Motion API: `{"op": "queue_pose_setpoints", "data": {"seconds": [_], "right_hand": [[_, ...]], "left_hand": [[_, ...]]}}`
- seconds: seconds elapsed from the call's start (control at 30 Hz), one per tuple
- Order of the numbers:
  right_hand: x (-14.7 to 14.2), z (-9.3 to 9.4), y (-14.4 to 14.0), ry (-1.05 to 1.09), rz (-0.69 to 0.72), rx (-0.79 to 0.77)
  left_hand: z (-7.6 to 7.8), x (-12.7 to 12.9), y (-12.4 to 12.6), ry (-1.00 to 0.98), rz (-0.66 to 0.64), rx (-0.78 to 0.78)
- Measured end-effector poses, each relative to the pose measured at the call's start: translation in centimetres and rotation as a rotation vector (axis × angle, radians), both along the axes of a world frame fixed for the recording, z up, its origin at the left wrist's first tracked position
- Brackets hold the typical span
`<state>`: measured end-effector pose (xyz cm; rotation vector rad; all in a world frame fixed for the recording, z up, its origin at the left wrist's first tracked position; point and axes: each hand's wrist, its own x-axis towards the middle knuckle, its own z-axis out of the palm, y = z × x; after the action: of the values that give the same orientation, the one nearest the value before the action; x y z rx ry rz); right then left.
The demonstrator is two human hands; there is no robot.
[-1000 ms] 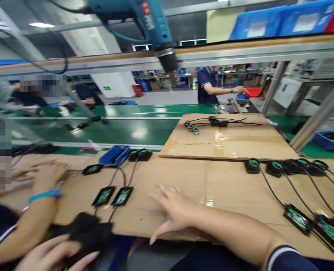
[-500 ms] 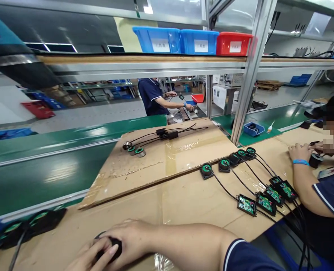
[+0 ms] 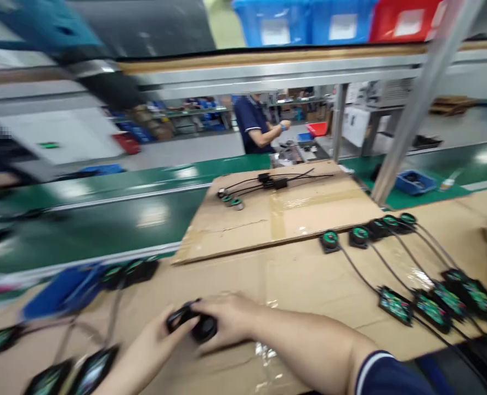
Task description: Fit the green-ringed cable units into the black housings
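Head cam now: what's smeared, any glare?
Head view, left: blur smears the drill, blue tray and lower-left boards; head view, centre: black workpiece between left hand and right hand looks soft; head view, behind: glare patch on green surface.

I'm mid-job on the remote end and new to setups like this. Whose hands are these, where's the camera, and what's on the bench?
There is no robot here: you see a person's two bare hands. Every picture comes from one camera worn on that person's head, looking forward and down. The left hand and right hand are close together, holding small black parts; blur hides whether these are joined. Below is a cardboard-covered bench. On its right side lie circuit boards in black cases, wired to round black pieces. On the left are a blue tray and more boards. A drill shows at upper left, and another person stands across the green surface.
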<state>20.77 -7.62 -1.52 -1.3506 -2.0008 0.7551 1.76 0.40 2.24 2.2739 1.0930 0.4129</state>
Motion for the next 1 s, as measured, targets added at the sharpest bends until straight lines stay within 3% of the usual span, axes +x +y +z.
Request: {"op": "queue_pose_setpoints", "data": {"seconds": [0.1,0.3,0.47,0.6,0.7,0.87,1.0], "right_hand": [[0.1,0.5,-0.8,0.054,-0.050,0.039],[0.2,0.8,-0.1,-0.118,-0.272,-0.045],[-0.7,2.1,1.2,-0.183,-0.195,0.000],[-1.3,3.5,1.4,-0.195,-0.147,-0.027],[-1.8,4.6,1.1,-0.317,-0.168,-0.036],[-3.2,5.4,2.0,-0.468,-0.204,-0.126],[-3.3,5.1,2.3,-0.464,-0.208,-0.207]], "left_hand": [[1.8,0.5,-0.8,-0.027,0.079,-0.067],[2.4,0.0,-1.2,-0.113,0.193,-0.077],[2.3,0.1,-2.5,-0.199,0.134,-0.067],[2.1,-0.6,-2.6,-0.218,0.117,-0.223],[1.7,-0.9,-2.5,-0.213,0.101,-0.273],[1.6,-1.3,-3.0,-0.212,0.095,-0.202],[4.2,-2.9,-0.9,-0.267,0.206,-0.007]]}}
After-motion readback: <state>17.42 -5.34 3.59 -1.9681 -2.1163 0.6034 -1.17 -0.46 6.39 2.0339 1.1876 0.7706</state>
